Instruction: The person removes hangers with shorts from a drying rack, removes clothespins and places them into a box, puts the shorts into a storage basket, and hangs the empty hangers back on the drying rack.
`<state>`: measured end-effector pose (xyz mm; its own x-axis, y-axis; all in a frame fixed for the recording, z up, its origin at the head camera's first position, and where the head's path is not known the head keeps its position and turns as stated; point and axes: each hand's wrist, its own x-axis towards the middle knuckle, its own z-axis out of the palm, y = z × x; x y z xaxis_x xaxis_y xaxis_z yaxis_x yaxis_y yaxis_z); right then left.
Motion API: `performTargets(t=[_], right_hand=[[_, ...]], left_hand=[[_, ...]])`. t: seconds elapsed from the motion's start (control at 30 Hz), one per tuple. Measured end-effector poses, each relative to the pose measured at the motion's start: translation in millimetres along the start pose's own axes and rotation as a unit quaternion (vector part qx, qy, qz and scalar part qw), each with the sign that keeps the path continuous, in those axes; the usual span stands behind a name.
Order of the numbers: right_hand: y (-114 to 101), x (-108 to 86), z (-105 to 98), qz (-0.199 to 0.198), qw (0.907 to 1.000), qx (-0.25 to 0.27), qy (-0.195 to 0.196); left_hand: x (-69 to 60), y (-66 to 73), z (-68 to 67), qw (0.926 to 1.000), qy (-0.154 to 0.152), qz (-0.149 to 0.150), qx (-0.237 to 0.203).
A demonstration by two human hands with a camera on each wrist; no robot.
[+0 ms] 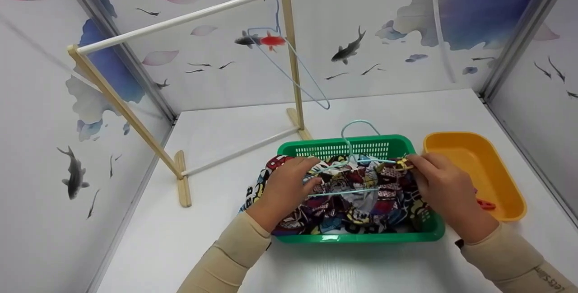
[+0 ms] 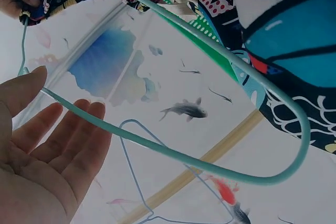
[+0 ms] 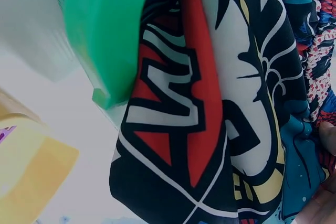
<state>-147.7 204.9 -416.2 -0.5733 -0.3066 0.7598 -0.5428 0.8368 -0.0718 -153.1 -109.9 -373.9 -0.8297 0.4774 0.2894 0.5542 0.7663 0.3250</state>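
Observation:
A patterned garment (image 1: 361,198) with a gathered elastic band lies bunched in the green basket (image 1: 352,239) and spills over its left rim. A light-green hanger (image 2: 173,153) lies over the garment, its hook (image 1: 359,121) pointing to the basket's far side. My left hand (image 1: 284,189) holds the hanger loosely at its left part, thumb on the wire and fingers behind it. With thumb and fingers, my right hand (image 1: 445,184) pinches the garment's gathered edge near the hanger's right end. Part of that hand shows at the right wrist view's edge, beside the garment (image 3: 205,103).
A rack with wooden uprights and a white top bar (image 1: 180,20) stands at the back left, a blue hanger (image 1: 289,74) hanging near its right end. To the right of the basket sits a yellow tray (image 1: 501,171) with a small red piece (image 1: 486,204) inside. Printed walls enclose the white table.

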Motion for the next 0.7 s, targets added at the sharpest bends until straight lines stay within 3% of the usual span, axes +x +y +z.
performTargets(t=[0.43, 0.7], right_hand=[[-7, 5.0, -8, -0.005, 0.9999, 0.001, -0.016], [-9, 12.2, -13, -0.011, 0.9986, 0.028, -0.044]], left_hand=[[4.1, 0.1, -7.4, 0.9996, -0.012, 0.024, -0.008], [2.5, 0.1, -11.4, 0.9974, 0.037, 0.053, 0.034]])
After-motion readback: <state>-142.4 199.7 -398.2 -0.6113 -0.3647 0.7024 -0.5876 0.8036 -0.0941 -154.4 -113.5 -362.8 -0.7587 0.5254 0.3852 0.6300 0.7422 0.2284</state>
